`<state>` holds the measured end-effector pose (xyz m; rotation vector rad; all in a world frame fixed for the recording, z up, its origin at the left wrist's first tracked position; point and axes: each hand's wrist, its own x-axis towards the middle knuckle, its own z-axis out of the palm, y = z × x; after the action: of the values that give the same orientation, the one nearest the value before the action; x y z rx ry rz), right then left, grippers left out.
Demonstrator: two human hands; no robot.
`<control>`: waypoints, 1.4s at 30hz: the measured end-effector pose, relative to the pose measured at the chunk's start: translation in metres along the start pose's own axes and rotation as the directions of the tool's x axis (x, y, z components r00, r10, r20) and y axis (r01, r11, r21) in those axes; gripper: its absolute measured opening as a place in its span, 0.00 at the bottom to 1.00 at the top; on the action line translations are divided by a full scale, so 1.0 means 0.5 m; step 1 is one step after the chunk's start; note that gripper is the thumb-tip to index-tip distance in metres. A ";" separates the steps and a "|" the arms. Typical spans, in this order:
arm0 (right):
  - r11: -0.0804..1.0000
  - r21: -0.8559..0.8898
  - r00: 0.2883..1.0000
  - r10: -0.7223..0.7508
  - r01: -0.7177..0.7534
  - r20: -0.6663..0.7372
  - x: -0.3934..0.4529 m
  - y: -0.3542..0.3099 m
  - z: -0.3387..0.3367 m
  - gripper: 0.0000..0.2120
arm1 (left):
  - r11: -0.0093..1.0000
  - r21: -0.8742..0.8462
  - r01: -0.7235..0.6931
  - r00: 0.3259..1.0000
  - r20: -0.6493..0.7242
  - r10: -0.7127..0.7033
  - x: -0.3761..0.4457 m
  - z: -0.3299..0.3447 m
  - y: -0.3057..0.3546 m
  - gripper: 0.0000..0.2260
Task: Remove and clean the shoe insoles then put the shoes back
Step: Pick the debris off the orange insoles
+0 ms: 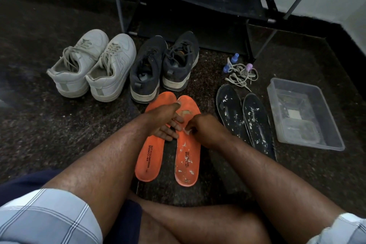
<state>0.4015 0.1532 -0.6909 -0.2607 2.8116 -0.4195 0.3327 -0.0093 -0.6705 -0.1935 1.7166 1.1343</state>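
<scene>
Head view: the left hand lays straight fingers on the orange insoles at six o'clock on the floor, likely steadying them. The right hand pinches a small white scrap, seemingly to rub the right one clean.

short checked sleeves, pale blue-white with dark lines, navy shorts, bare forearms and legs

Single head view, facing forward-down, close above floor and lap.

Orange insoles, white sneakers (plaid sleeves).
</scene>
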 end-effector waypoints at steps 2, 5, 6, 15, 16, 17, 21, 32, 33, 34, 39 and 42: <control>0.995 0.011 0.988 0.100 -0.099 -0.118 0.004 0.022 -0.001 0.11 | 1.000 0.005 -0.003 1.000 -0.006 0.003 0.001 0.001 0.000 0.31; 0.992 0.025 0.985 0.125 -0.123 -0.121 0.004 0.026 0.001 0.11 | 1.000 0.005 -0.006 1.000 -0.008 0.006 0.001 0.001 -0.001 0.31; 0.997 0.016 0.994 0.082 -0.081 -0.072 0.003 0.016 0.006 0.12 | 1.000 0.005 -0.003 1.000 -0.006 0.003 0.000 0.000 0.000 0.31; 0.991 -0.041 0.971 0.113 -0.124 -0.210 0.009 0.014 0.015 0.11 | 1.000 0.019 -0.006 1.000 -0.010 0.006 0.001 0.003 0.000 0.31; 0.997 -0.049 0.983 0.049 -0.058 -0.176 0.008 0.005 0.018 0.11 | 1.000 0.021 -0.006 1.000 -0.010 0.006 0.000 0.003 0.001 0.31; 1.000 -0.028 0.990 -0.010 0.006 -0.140 0.006 -0.001 0.020 0.12 | 1.000 0.020 -0.007 1.000 -0.012 0.007 0.000 0.004 0.001 0.31; 0.999 0.014 0.979 -0.026 0.029 -0.204 0.009 0.022 0.012 0.09 | 1.000 0.015 -0.010 1.000 -0.029 0.011 0.000 0.005 0.000 0.30; 0.996 -0.087 0.985 -0.046 0.032 -0.165 0.017 0.019 0.022 0.11 | 1.000 -0.006 -0.016 0.999 -0.031 0.016 0.010 0.003 -0.002 0.31; 0.996 -0.083 0.981 0.000 -0.017 -0.195 0.018 0.030 0.024 0.10 | 1.000 -0.004 -0.017 0.999 -0.034 0.017 0.010 0.004 -0.002 0.31; 0.996 -0.055 0.970 0.058 -0.073 -0.234 0.018 0.035 0.024 0.09 | 1.000 -0.002 -0.017 0.999 -0.038 0.017 0.010 0.003 -0.002 0.31; 0.997 -0.053 0.985 -0.058 0.050 -0.165 0.018 0.002 0.029 0.10 | 1.000 -0.002 -0.005 1.000 -0.027 0.005 0.009 0.004 0.001 0.32; 0.996 -0.069 0.985 -0.068 0.058 -0.158 0.026 0.016 0.024 0.11 | 1.000 -0.003 -0.004 1.000 -0.025 0.004 0.007 0.004 0.000 0.33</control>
<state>0.3917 0.1546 -0.7079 -0.3451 2.9849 -0.3804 0.3326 -0.0066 -0.6733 -0.2072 1.7379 1.1414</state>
